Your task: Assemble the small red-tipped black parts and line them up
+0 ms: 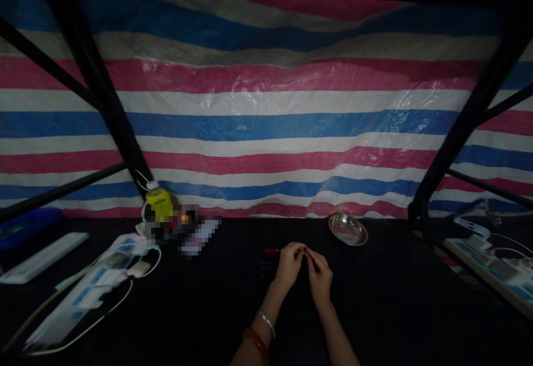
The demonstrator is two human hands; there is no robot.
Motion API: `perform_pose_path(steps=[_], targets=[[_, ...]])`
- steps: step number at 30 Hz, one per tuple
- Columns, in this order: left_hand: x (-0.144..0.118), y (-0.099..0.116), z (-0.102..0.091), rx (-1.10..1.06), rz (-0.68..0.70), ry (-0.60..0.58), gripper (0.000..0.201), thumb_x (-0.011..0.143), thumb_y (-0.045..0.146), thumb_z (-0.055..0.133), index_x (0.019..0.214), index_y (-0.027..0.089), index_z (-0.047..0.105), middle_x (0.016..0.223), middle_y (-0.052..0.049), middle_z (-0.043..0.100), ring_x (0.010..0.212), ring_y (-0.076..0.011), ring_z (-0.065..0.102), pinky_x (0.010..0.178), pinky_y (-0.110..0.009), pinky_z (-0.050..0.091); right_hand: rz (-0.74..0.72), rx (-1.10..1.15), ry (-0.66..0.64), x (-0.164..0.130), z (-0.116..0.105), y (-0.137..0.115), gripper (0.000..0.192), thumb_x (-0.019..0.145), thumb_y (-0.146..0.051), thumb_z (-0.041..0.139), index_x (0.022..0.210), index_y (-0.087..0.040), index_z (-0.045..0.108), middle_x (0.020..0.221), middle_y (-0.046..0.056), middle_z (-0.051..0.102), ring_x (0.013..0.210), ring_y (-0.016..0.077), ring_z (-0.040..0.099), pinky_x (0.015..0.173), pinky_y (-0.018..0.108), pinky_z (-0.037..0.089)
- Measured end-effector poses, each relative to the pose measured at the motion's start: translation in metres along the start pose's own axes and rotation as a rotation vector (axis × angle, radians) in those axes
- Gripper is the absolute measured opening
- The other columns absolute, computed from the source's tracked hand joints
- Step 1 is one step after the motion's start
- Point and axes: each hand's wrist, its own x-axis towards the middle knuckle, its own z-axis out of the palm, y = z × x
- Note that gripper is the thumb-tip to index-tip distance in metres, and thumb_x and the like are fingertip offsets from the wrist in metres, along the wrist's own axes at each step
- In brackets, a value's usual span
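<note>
Two hands pinching something tiny, unidentifiable.

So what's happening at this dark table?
A person's left hand and right hand meet over a black tabletop, pinching something too small to make out. A small red item lies just beyond them, with a round shiny metal dish farther back on the right.

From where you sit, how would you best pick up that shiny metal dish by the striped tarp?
Probably by its raised rim. The metal dish is shallow, open side up, flat on the dark table, so pinch the near edge from above. The right hand is nearest it.
</note>
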Motion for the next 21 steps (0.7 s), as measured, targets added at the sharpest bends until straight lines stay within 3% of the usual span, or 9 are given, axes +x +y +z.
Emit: perform_pose_path(steps=[10,15,21], targets=[[-0.037,-0.006,-0.045,-0.258,-0.184,0.185,0.019,0.071,0.024,0.059,0.086,0.017,0.066,0.081,-0.005,0.07,0.078,-0.0177,0.065,0.073,-0.03,0.051,-0.323,-0.016,-0.164,-0.013,0.018,-0.018,0.026,0.084,-0.016,0.053,0.105,-0.027,0.066,0.095,0.005,0.07,0.085,0.0188,0.064,0.077,0.037,0.051],[-0.039,-0.004,-0.054,-0.316,-0.197,0.258,0.023,0.07,0.029,0.062,0.088,0.016,0.064,0.081,-0.006,0.07,0.078,-0.0185,0.066,0.071,-0.03,0.051,-0.348,-0.012,-0.164,-0.015,0.018,-0.028,0.028,0.083,-0.014,0.053,0.106,-0.026,0.065,0.095,0.004,0.07,0.083,0.0179,0.064,0.075,0.036,0.052],[-0.041,-0.008,-0.057,-0.367,-0.196,0.206,0.027,0.07,0.03,0.063,0.092,0.016,0.063,0.085,-0.007,0.071,0.08,-0.0192,0.066,0.076,-0.031,0.051,-0.342,-0.006,-0.184,-0.015,0.019,-0.028,0.026,0.083,-0.014,0.055,0.103,-0.026,0.066,0.093,0.003,0.071,0.08,0.0168,0.062,0.072,0.034,0.052]])
